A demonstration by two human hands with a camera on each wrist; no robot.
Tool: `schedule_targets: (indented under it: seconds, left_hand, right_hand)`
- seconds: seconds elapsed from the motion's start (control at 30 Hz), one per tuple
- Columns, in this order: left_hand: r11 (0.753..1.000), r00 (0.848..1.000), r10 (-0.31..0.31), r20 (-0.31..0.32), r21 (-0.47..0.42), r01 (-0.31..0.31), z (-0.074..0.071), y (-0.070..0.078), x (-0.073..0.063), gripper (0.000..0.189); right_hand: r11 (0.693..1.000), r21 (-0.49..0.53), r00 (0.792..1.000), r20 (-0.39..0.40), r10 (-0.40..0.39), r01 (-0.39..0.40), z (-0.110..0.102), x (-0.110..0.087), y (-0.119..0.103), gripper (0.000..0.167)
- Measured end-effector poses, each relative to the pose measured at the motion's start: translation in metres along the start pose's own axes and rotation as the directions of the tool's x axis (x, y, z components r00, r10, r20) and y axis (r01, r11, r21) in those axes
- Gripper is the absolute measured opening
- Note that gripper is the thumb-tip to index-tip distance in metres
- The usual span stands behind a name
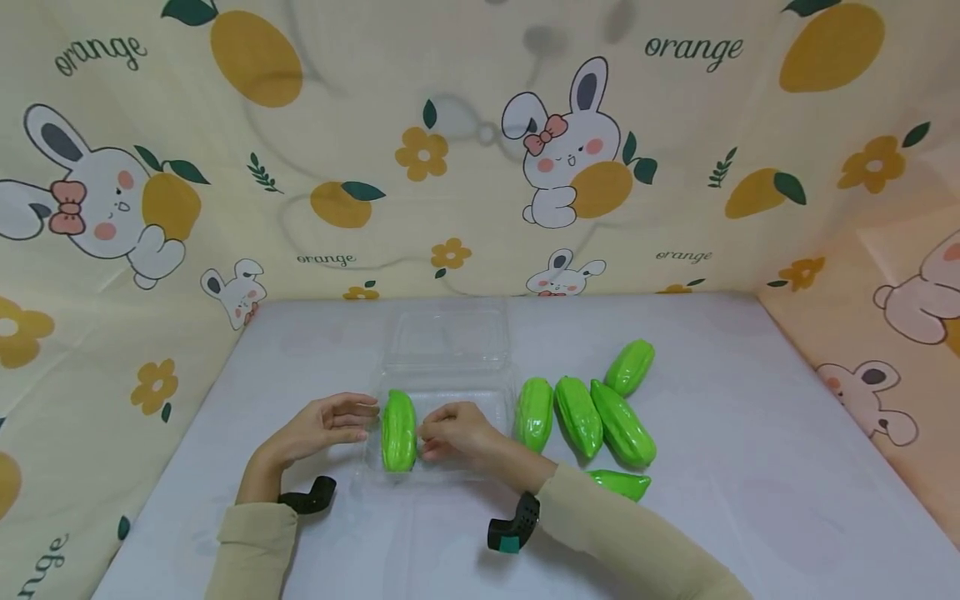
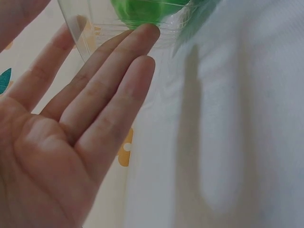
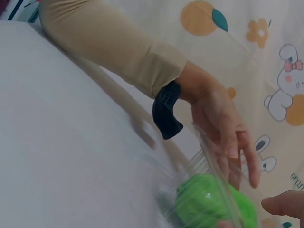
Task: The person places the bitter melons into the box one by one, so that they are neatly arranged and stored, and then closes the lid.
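A bright green, ridged gourd (image 1: 399,431) with a glossy surface lies in the left part of a clear plastic clamshell box (image 1: 472,473). My left hand (image 1: 330,429) is beside the box's left wall, its fingers nearly straight. In the left wrist view the fingertips (image 2: 145,35) are close to that wall; whether they touch is unclear. Just right of the gourd, my right hand (image 1: 461,433) is over the box with bent, loose fingers and no visible grip. In the right wrist view, one of its fingertips (image 3: 285,204) stands apart from the gourd (image 3: 202,202).
Several similar green gourds lie on the white table (image 1: 750,467) to the right of the box, one of them (image 1: 621,483) partly behind my right forearm. The box's transparent lid (image 1: 448,333) is folded back. A printed cloth (image 1: 465,83) hangs behind the table.
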State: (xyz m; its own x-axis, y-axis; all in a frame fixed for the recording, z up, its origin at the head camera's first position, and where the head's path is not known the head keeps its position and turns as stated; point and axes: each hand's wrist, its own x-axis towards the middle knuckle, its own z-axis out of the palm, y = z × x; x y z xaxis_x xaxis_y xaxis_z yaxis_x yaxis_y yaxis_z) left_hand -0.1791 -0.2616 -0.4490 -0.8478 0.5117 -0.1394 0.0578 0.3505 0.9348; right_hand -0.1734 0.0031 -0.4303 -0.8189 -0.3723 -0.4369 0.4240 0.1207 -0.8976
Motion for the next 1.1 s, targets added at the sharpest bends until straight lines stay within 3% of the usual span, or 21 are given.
schedule_targets:
  seconds: [0.33, 0.83, 1.1]
  left_hand:
    - [1.000, 1.000, 0.004, -0.004, 0.008, -0.004, 0.000, -0.003, -0.001, 0.058]
    - [1.000, 1.000, -0.003, 0.000, 0.013, 0.003, 0.001, 0.000, 0.000, 0.059]
    - [1.000, 1.000, -0.001, -0.004, 0.001, 0.001, 0.001, 0.001, -0.001, 0.059]
  right_hand:
    - [0.994, -0.036, 0.993, 0.046, -0.104, 0.106, -0.015, -0.020, -0.004, 0.032]
    - [0.987, -0.066, 0.985, 0.098, -0.141, 0.147, -0.049, -0.045, -0.016, 0.038]
    - [0.979, -0.047, 0.975, 0.113, -0.191, 0.197, -0.064, -0.056, -0.024, 0.031]
